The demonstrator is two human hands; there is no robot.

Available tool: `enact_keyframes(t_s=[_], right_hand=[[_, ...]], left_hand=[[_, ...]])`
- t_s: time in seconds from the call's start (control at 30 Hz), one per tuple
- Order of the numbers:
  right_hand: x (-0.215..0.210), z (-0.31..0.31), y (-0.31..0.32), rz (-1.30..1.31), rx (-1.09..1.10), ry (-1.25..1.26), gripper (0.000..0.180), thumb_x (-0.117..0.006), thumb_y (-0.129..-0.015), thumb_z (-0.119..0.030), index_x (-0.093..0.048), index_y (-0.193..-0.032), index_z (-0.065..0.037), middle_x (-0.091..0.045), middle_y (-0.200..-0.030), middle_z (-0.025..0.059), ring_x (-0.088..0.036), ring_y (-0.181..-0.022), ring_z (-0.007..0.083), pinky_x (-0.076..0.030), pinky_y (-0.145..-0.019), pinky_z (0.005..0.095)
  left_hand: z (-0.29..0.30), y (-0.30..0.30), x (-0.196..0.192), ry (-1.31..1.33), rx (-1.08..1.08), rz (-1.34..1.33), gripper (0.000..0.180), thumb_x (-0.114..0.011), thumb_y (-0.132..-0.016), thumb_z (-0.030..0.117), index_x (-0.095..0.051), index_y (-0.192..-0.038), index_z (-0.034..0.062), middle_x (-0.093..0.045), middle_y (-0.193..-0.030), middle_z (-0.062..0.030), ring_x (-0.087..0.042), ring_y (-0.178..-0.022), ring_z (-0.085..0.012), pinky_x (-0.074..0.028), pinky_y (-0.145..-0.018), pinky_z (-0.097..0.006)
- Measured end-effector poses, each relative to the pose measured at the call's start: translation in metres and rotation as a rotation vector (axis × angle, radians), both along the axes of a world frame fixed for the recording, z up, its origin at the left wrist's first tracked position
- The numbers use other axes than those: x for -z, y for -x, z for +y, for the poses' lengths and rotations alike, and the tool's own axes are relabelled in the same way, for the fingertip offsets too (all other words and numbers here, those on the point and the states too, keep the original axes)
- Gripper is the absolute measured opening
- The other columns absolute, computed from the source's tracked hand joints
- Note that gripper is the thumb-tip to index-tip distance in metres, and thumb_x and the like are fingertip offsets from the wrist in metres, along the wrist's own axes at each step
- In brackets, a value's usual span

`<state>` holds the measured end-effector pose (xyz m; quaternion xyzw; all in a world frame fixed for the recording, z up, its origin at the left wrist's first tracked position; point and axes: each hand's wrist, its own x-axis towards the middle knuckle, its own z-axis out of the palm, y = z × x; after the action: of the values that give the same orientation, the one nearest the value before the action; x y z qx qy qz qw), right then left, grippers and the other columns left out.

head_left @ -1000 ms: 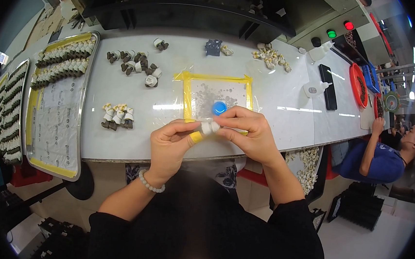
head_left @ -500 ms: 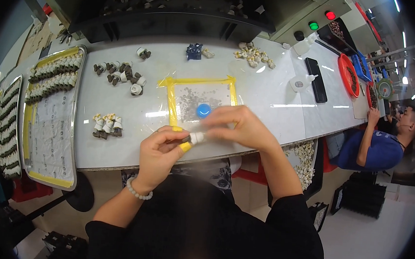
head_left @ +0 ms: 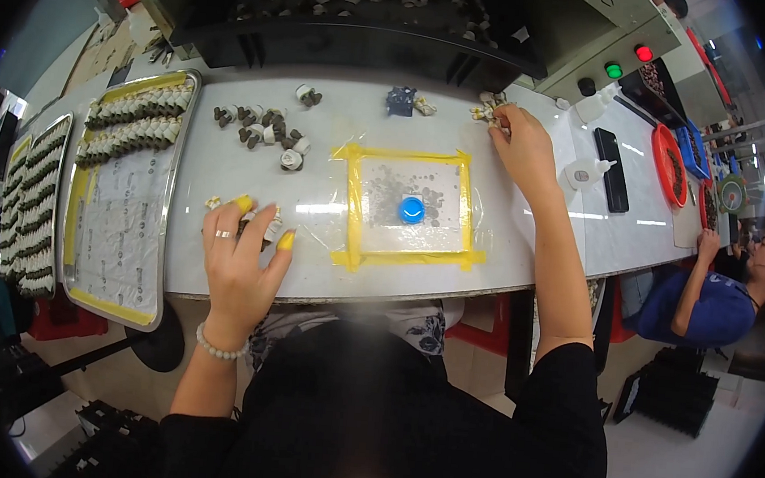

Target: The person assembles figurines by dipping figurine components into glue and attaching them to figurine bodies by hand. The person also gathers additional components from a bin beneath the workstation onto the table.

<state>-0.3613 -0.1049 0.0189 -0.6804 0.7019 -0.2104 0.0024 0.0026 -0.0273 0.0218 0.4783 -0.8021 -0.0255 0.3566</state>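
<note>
My left hand [head_left: 242,250], fingers spread and curved, is over a group of small figurines [head_left: 271,221] with white bodies and dark feet, mostly hidden beneath it. Its thumb stands apart from the fingers. Farther right, my right hand [head_left: 526,151] reaches to a pile of small white and yellow pieces [head_left: 485,106], its fingertips pinched at one piece at the pile's near edge. Between my hands lies a yellow-taped square sheet [head_left: 360,235] with grey spots. A blue round cap [head_left: 412,210] sits on it.
Loose white and dark pieces [head_left: 257,126] lie at left, beside a metal tray [head_left: 169,213] with rows of figurines. A dark blue packet [head_left: 401,101], white squeeze bottles [head_left: 583,173] and a phone [head_left: 611,172] are farther back. At right sits another person [head_left: 701,304].
My hands have parted from the small white piece they worked on over the taped sheet. The left moved left to the figurines; the right went up and right to the pile. The view shifted slightly.
</note>
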Motion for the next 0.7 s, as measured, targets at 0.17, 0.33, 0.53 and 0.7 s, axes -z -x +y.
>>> enact_keyframes(t_s=[0.17, 0.33, 0.53, 0.7], right_hand=[[-0.01, 0.025, -0.017, -0.512, -0.082, -0.149, 0.021, -0.059, -0.082, -0.007, -0.062, -0.102, -0.001, -0.058, -0.086, 0.0078, -0.058, -0.083, 0.0174, -0.047, -0.073, 0.0268], [0.006, 0.072, -0.043, -0.954, -0.321, -0.206, 0.021, -0.059, -0.081, 0.005, -0.062, -0.101, 0.002, -0.054, -0.1, 0.0052, -0.053, -0.092, 0.0109, -0.046, -0.077, 0.0223], [0.01, 0.096, -0.052, -0.73, -0.387, -0.124, 0.017, -0.066, -0.076, 0.003, -0.063, -0.093, 0.001, -0.061, -0.099, 0.0091, -0.058, -0.09, 0.0153, -0.047, -0.077, 0.0251], [0.004, 0.101, -0.044, -0.404, -0.398, -0.004, 0.022, -0.069, -0.072, 0.0, -0.066, -0.094, -0.001, -0.064, -0.089, 0.0092, -0.06, -0.082, 0.0208, -0.049, -0.071, 0.0291]], left_hand=[[-0.042, 0.02, -0.004, -0.174, -0.056, -0.028, 0.038, -0.064, -0.071, 0.0, -0.058, -0.108, -0.0011, -0.054, -0.107, -0.0188, -0.051, -0.101, -0.0339, -0.043, -0.084, -0.04], [-0.053, 0.026, -0.001, -0.187, 0.095, -0.031, 0.029, -0.055, -0.07, -0.008, -0.056, -0.098, -0.0022, -0.054, -0.093, -0.0152, -0.053, -0.088, -0.0316, -0.045, -0.077, -0.04], [-0.03, 0.034, -0.004, -0.239, 0.227, -0.078, 0.029, -0.055, -0.069, -0.007, -0.057, -0.097, -0.0013, -0.055, -0.093, -0.0141, -0.053, -0.089, -0.0307, -0.045, -0.077, -0.039], [-0.029, 0.039, -0.013, -0.126, 0.245, -0.036, 0.033, -0.056, -0.069, -0.007, -0.059, -0.101, -0.0012, -0.057, -0.097, -0.0141, -0.052, -0.095, -0.0306, -0.045, -0.081, -0.037]])
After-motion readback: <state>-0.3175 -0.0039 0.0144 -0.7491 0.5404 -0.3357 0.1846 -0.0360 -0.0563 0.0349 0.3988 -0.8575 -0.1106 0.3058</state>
